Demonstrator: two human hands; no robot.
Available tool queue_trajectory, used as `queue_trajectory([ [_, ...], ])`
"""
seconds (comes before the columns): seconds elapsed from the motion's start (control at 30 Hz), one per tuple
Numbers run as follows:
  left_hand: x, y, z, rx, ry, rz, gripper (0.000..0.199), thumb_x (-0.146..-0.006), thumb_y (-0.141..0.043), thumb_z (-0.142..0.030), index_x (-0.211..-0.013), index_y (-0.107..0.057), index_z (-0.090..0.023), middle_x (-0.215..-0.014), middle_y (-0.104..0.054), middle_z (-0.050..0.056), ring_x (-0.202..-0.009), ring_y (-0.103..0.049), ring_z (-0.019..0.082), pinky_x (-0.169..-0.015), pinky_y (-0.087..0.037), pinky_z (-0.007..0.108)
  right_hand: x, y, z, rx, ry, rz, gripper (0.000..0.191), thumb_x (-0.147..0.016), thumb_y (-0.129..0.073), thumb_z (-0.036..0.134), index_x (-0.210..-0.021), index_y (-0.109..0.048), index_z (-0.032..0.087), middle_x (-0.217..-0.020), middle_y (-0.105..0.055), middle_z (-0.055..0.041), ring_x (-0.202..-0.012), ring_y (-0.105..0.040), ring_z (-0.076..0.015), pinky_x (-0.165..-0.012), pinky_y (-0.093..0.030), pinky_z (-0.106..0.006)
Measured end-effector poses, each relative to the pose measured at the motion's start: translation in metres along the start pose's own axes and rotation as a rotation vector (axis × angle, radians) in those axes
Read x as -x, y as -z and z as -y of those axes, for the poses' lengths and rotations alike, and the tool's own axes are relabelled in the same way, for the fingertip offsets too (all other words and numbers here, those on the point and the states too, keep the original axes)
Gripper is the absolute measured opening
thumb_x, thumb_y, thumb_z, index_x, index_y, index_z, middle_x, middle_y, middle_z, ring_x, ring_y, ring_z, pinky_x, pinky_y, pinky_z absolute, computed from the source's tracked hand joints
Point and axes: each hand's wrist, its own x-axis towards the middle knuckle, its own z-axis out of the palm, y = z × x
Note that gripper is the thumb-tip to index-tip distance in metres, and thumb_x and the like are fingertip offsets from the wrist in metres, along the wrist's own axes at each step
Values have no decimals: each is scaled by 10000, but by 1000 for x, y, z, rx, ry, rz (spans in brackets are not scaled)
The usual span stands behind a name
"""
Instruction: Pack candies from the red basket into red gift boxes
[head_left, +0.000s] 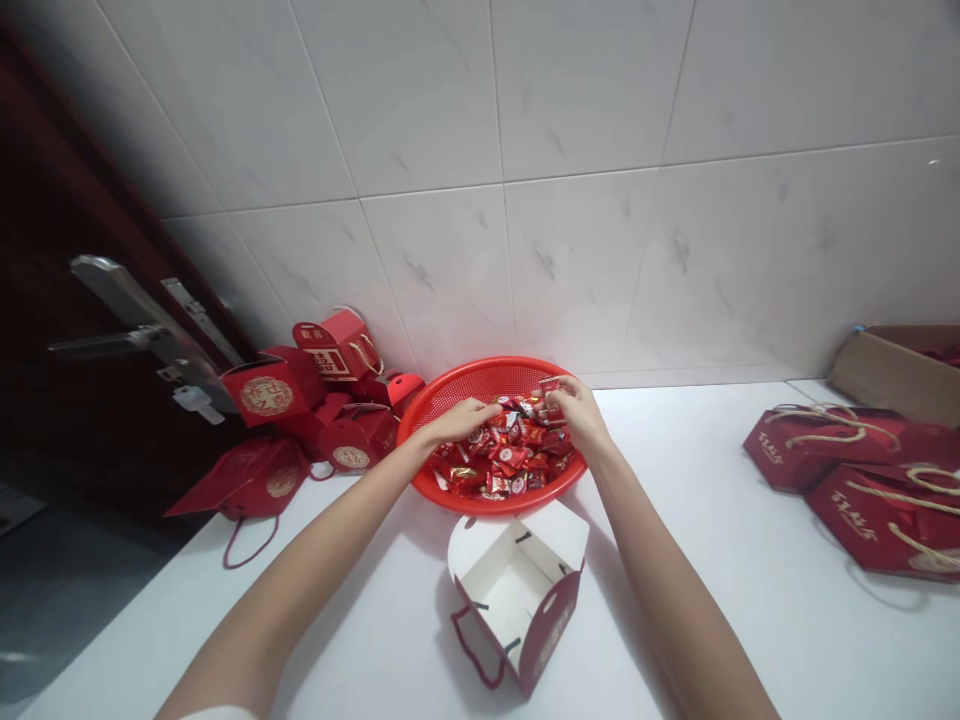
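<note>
A red plastic basket (427,490) holds a heap of wrapped candies (514,458), mostly red with some gold. Inside its left part, my left hand (466,418) reaches over the heap with fingers closed together at the candies; what they hold, if anything, is hidden. My right hand (576,408), at the basket's right side, pinches a small red wrapped candy (551,386) just above the pile. In front of the basket, between my forearms, stands an open dark-red gift box (553,632) with a white inside, raised flaps and a red cord handle. No candy shows in it.
Several red gift boxes (352,440) are piled at the left, by a dark door with a metal handle (112,340). Dark-red boxes with rope handles (885,515) lie at the right, before a cardboard box (877,375). A tiled wall (585,270) borders the white table (675,450).
</note>
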Motion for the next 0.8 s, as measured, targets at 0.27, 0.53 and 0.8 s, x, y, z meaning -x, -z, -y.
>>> queue_trajectory([
  [0.27,1,2,3,-105,98,-104,754,-731,-513,-855,-369,-424,-199,-394,-443,-1,-418,-306,95,-475,-234,277,-1,1,-2,5,15,16,170,-578,-566,155,-740,-586,202,-740,-722,2,-550,-615,-120,-513,-491,-240],
  [0.53,2,2,1,-194,145,-175,650,-789,-628,-634,-347,-427,-202,-374,-446,-8,-413,-348,106,-502,-259,281,2,-1,2,11,-3,-2,189,-569,-547,155,-747,-589,201,-721,-724,8,-540,-615,-121,-504,-490,-240],
  [0.8,8,2,-6,-259,-40,-142,254,-794,-627,-389,-681,-709,-177,-683,-684,18,-661,-579,165,-645,-392,256,2,-2,2,-1,-12,-3,205,-555,-544,154,-751,-580,205,-706,-721,22,-536,-615,-117,-501,-490,-227],
])
